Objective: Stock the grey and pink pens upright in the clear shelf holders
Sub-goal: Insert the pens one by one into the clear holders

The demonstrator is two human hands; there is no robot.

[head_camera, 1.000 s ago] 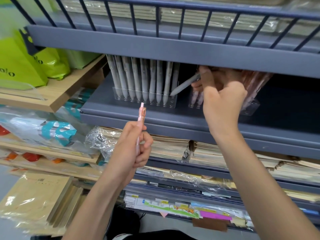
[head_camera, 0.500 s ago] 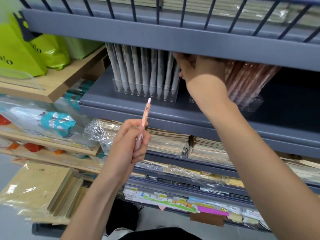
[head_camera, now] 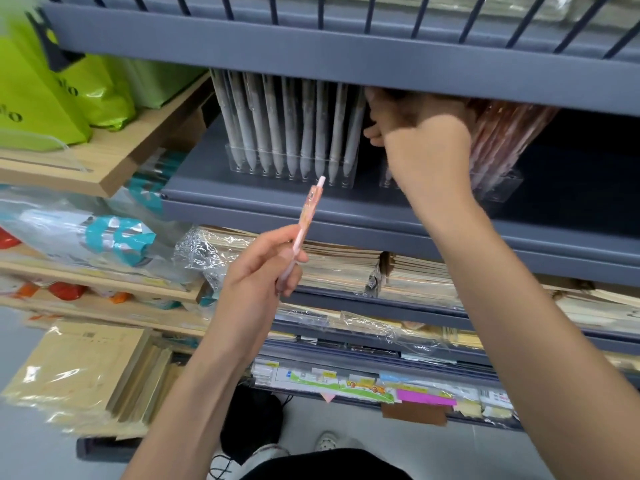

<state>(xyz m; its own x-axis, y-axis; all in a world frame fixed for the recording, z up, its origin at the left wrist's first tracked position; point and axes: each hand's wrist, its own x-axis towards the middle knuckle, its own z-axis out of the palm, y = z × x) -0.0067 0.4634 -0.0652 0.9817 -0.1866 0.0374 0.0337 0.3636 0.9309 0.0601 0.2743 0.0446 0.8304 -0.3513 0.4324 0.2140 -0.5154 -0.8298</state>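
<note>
My left hand [head_camera: 263, 271] grips a pink pen [head_camera: 306, 220] below the shelf, its clicker end pointing up. Several grey pens [head_camera: 287, 123] stand upright in a clear holder [head_camera: 292, 171] on the dark grey shelf [head_camera: 242, 206]. To the right, pink pens [head_camera: 498, 136] lean in a second clear holder [head_camera: 502, 188]. My right hand [head_camera: 419, 140] reaches in between the two holders, beside the rightmost grey pen. Its fingertips are hidden under the upper shelf, and whether they hold anything does not show.
The upper shelf's front rail [head_camera: 346, 60] overhangs the pen tops. Green bags [head_camera: 52, 98] sit on a wooden shelf at the left. Stacks of wrapped notebooks [head_camera: 346, 268] fill the shelves below, and paper packs [head_camera: 79, 375] lie at lower left.
The grey pen my right hand carried a second ago now stands at the right end of the grey row. My left hand rose slightly with the pink pen.
</note>
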